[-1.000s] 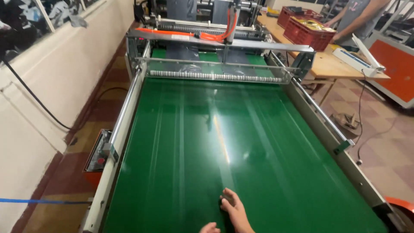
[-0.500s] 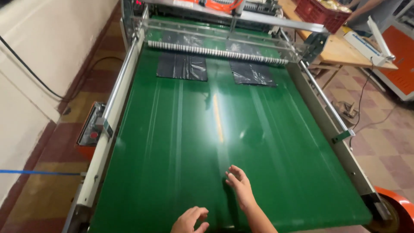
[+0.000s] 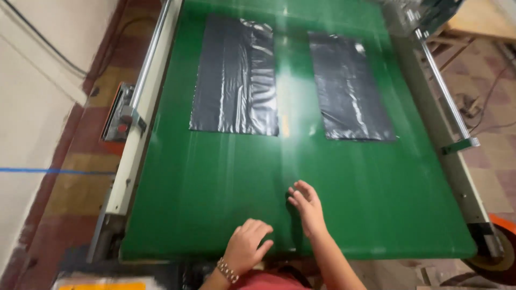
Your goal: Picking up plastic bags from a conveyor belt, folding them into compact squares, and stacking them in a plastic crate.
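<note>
Two flat black plastic bags lie on a wide green conveyor belt (image 3: 215, 188). The left bag (image 3: 235, 75) and the right bag (image 3: 349, 86) sit side by side in the belt's far half. My left hand (image 3: 248, 244) rests palm down at the belt's near edge, fingers loosely curled, a beaded bracelet on its wrist. My right hand (image 3: 306, 207) lies flat on the belt a little farther in, fingers spread. Neither hand holds anything. Both bags are well beyond my fingertips.
Metal side rails (image 3: 145, 75) run along both edges of the belt. A small control box with a red button (image 3: 119, 118) hangs on the left rail. A white wall is at the left, patterned tile floor (image 3: 494, 166) at the right, and an orange wheel part (image 3: 502, 225) at the bottom right.
The two black bags have travelled down the belt toward me. My view has tilted downward. My left hand has come fully onto the belt's near edge; my right hand stays flat.
</note>
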